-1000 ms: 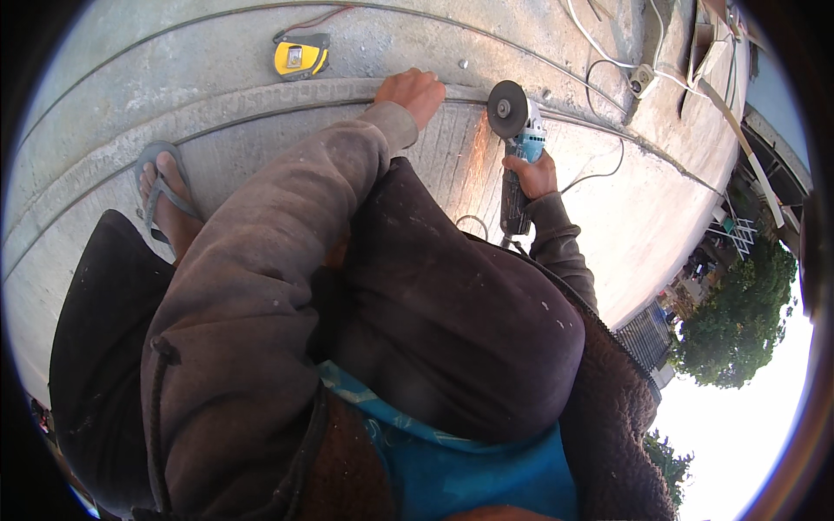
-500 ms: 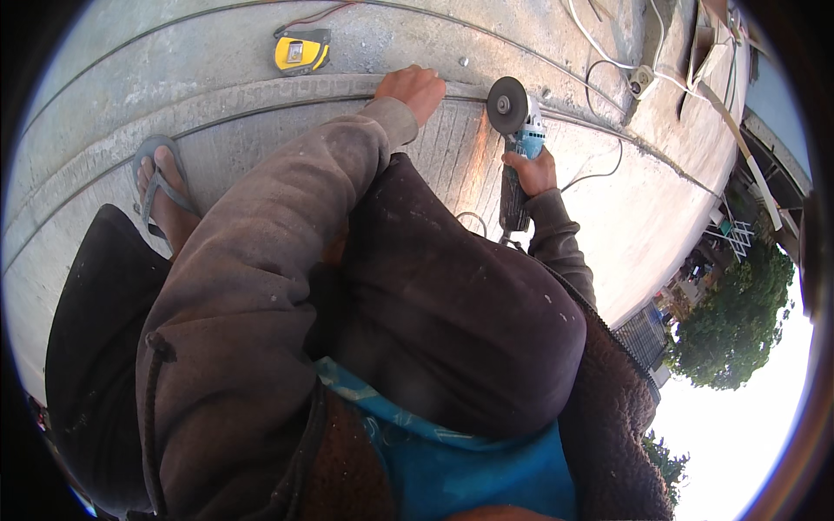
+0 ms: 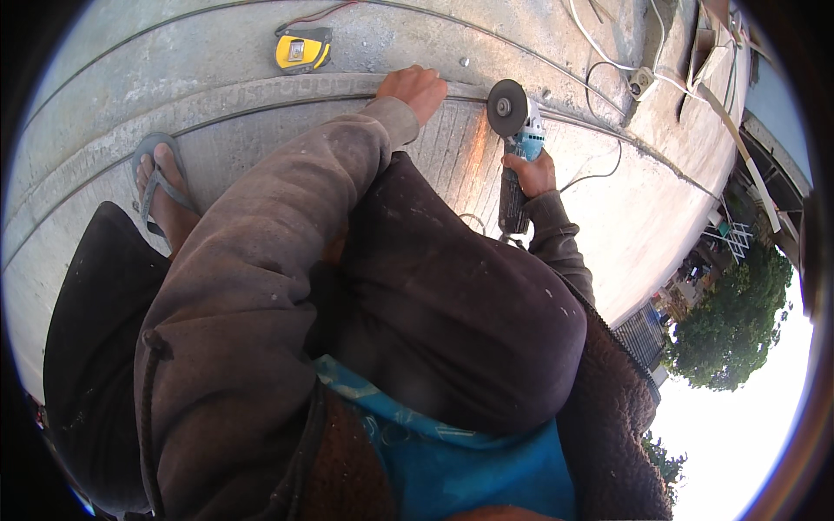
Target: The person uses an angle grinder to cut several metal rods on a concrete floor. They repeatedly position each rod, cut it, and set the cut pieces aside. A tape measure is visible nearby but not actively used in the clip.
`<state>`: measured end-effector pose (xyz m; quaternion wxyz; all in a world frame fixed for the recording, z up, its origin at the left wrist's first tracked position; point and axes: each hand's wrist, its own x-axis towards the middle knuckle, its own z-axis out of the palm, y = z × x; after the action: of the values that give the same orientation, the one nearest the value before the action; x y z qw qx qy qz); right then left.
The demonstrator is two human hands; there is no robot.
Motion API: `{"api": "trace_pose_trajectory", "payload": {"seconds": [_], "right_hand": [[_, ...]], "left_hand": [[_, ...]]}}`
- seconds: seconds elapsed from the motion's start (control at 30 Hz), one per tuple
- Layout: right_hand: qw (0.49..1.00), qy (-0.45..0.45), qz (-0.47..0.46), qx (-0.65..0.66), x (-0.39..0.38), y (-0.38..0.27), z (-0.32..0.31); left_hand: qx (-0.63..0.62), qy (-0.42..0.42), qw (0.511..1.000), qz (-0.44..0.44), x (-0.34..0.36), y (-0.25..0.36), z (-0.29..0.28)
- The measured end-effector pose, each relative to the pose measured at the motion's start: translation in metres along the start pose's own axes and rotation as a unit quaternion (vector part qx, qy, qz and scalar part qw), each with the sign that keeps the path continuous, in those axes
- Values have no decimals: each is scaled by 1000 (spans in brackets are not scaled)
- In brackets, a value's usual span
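Sparking over pale concrete (image 3: 621, 226) (outdoors, sunlit), the grinder (image 3: 526, 142) runs.

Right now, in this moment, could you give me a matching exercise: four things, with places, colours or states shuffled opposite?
Things:
1. angle grinder
2. tape measure
3. left grip
4. sandal

Places, colours or states:
A. worn on a foot, at the picture's left
B. bare, its back showing, left of the disc
C. yellow and dark, lying near the top edge
D. held in the right grip, orange sparks beside it

Right pairs: 1-D, 2-C, 3-B, 4-A
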<state>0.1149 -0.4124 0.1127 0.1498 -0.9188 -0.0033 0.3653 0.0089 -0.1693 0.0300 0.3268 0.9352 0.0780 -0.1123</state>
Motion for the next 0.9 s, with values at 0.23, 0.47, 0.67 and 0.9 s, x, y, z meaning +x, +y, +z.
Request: {"api": "trace_pose_trajectory", "payload": {"seconds": [0.23, 0.47, 0.67, 0.9], "right_hand": [[999, -18, 26, 14, -2, 7, 0], [1000, 6, -14, 0, -1, 2, 2], [1000, -3, -5, 15, 13, 7, 1], [1000, 1, -1, 24, 13, 10, 3]], "left_hand": [[4, 12, 1000, 11, 0, -1, 1], [-1, 13, 1000, 12, -2, 0, -1], [-11, 13, 1000, 3, -2, 1, -3], [0, 2, 1000, -2, 0, 2, -2]]}}
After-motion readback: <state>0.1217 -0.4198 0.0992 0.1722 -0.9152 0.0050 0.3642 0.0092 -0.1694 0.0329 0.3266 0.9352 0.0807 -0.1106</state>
